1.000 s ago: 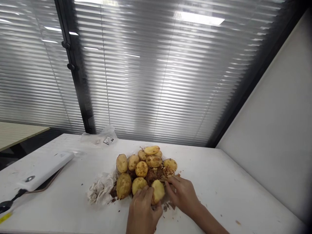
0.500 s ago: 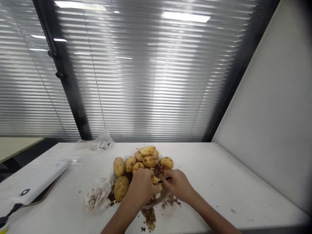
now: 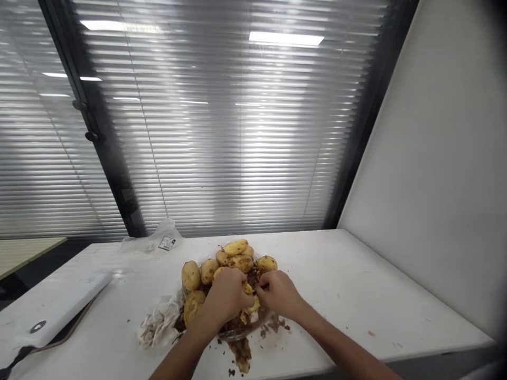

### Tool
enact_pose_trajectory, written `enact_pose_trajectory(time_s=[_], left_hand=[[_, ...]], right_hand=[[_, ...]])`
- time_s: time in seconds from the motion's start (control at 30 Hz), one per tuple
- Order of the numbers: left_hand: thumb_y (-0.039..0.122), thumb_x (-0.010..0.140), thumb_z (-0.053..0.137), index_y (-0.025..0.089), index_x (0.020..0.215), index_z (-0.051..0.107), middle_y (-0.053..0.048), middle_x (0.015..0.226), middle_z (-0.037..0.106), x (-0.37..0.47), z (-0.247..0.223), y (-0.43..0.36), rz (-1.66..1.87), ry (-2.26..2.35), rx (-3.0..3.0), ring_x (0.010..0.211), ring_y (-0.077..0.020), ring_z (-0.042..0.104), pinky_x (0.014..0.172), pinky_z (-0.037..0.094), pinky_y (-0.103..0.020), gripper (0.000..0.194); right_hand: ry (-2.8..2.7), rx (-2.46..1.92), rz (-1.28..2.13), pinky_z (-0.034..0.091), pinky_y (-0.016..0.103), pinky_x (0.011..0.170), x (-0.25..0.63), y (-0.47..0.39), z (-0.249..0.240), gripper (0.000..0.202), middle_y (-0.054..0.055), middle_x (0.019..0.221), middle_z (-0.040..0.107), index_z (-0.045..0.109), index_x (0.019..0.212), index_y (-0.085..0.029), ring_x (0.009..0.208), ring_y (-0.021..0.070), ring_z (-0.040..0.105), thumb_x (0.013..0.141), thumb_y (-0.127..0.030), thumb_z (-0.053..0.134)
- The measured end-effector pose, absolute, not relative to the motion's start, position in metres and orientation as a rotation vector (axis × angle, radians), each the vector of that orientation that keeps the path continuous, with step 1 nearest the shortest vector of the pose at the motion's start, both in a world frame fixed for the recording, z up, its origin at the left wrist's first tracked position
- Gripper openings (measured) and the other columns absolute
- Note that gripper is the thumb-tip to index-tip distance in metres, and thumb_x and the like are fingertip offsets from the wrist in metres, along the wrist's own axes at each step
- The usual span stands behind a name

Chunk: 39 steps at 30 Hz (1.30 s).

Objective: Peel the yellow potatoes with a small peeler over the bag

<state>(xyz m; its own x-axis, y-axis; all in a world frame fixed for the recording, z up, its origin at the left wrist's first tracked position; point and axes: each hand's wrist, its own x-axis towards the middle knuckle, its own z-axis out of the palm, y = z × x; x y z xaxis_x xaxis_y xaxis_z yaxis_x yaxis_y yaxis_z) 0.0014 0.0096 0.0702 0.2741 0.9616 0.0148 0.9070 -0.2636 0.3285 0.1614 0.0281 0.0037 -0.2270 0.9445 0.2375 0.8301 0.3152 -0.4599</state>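
Observation:
My left hand (image 3: 232,295) is closed around a partly peeled yellow potato (image 3: 253,305), most of it hidden by the fingers. My right hand (image 3: 280,295) is beside it, fingers pinched on a small dark tool (image 3: 266,288); only a sliver shows, so its kind is unclear. Both hands are over a clear plastic-like tray (image 3: 241,333) holding brown peelings. Behind and left of them several potatoes are heaped, among them a pale one (image 3: 190,275), a browner one (image 3: 194,306) in front and a peeled one (image 3: 236,246) on top.
Crumpled white tissue (image 3: 159,322) lies left of the heap. Wet brown peel (image 3: 240,354) and crumbs are on the white table (image 3: 317,316) in front. A clear bag (image 3: 158,237) with a label lies at the back, a long white device (image 3: 65,306) at the left. Blinds stand behind, a wall right.
The view has shifted slightly. My right hand has turned a little, and less of the dark tool shows. The left hand keeps its hold on the potato.

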Motion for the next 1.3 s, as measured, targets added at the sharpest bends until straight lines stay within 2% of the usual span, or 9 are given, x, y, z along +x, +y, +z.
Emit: enact_pose_trajectory(time_s=[0.13,0.33,0.47,0.63,0.8,1.0,1.1,1.2,1.3], left_hand=[[0.02,0.058,0.059,0.016,0.057,0.06,-0.001,0.058,0.058,0.001,0.069,0.01,0.322,1.713,2.301,0.059,-0.013,0.045,0.053,0.021,-0.028,0.005],[0.02,0.057,0.059,0.016,0.056,0.057,0.002,0.052,0.047,-0.001,0.067,0.011,0.338,1.682,2.302,0.056,-0.0111,0.039,0.053,0.021,-0.028,0.004],[0.017,0.056,0.058,0.017,0.052,0.05,0.004,0.05,0.04,0.0,0.065,0.013,0.338,1.671,2.294,0.052,-0.0094,0.033,0.051,0.019,-0.028,0.009],[0.017,0.054,0.059,0.017,0.05,0.045,0.003,0.05,0.042,0.0,0.064,0.016,0.326,1.669,2.288,0.052,-0.0091,0.028,0.051,0.018,-0.028,0.015],[0.02,0.054,0.059,0.017,0.052,0.05,0.001,0.053,0.049,0.001,0.062,0.02,0.332,1.665,2.295,0.054,-0.0105,0.033,0.052,0.02,-0.029,0.01],[0.022,0.056,0.06,0.016,0.054,0.055,-0.001,0.055,0.051,0.001,0.06,0.022,0.338,1.646,2.296,0.057,-0.0115,0.037,0.053,0.021,-0.028,0.008],[0.023,0.057,0.06,0.016,0.054,0.055,0.0,0.055,0.049,0.001,0.061,0.023,0.342,1.635,2.29,0.058,-0.0117,0.038,0.054,0.021,-0.028,0.009],[0.021,0.055,0.061,0.017,0.051,0.05,0.002,0.052,0.043,0.001,0.062,0.024,0.356,1.615,2.28,0.057,-0.0109,0.036,0.054,0.021,-0.028,0.013],[0.02,0.054,0.06,0.017,0.048,0.044,0.004,0.05,0.036,-0.001,0.061,0.026,0.392,1.594,2.267,0.056,-0.0101,0.032,0.054,0.019,-0.029,0.018]], right_hand=[[-2.128,-1.64,0.276,0.024,0.024,0.051,0.158,0.028,0.01,0.016,-0.001,0.055,0.062,0.063,0.052,-0.019,0.052,0.0117,0.049,0.067,-0.014,0.058],[-2.153,-1.594,0.348,0.025,0.022,0.05,0.161,0.031,0.017,0.017,-0.003,0.049,0.055,0.061,0.05,-0.018,0.05,0.0095,0.04,0.067,-0.014,0.059],[-2.163,-1.607,0.376,0.025,0.022,0.052,0.164,0.035,0.017,0.017,-0.003,0.05,0.053,0.061,0.051,-0.018,0.052,0.0094,0.042,0.067,-0.015,0.059],[-2.17,-1.658,0.433,0.024,0.023,0.051,0.168,0.04,0.018,0.022,-0.003,0.046,0.045,0.056,0.046,-0.016,0.05,0.0094,0.04,0.067,-0.02,0.062],[-2.202,-1.628,0.487,0.028,0.022,0.054,0.171,0.037,0.018,0.019,-0.003,0.054,0.053,0.063,0.055,-0.018,0.054,0.009,0.043,0.073,-0.021,0.059],[-2.202,-1.667,0.458,0.025,0.024,0.054,0.169,0.033,0.021,0.021,-0.002,0.051,0.05,0.062,0.053,-0.017,0.053,0.0099,0.039,0.073,-0.022,0.059],[-2.22,-1.64,0.472,0.026,0.023,0.054,0.169,0.032,0.023,0.02,-0.003,0.053,0.051,0.064,0.056,-0.018,0.053,0.0092,0.04,0.075,-0.021,0.056],[-2.228,-1.664,0.467,0.023,0.024,0.051,0.168,0.03,0.025,0.025,-0.003,0.048,0.046,0.06,0.05,-0.018,0.05,0.0091,0.036,0.074,-0.025,0.059],[-2.226,-1.658,0.449,0.024,0.023,0.053,0.166,0.028,0.026,0.023,-0.003,0.052,0.051,0.062,0.053,-0.018,0.053,0.0096,0.04,0.075,-0.024,0.057]])
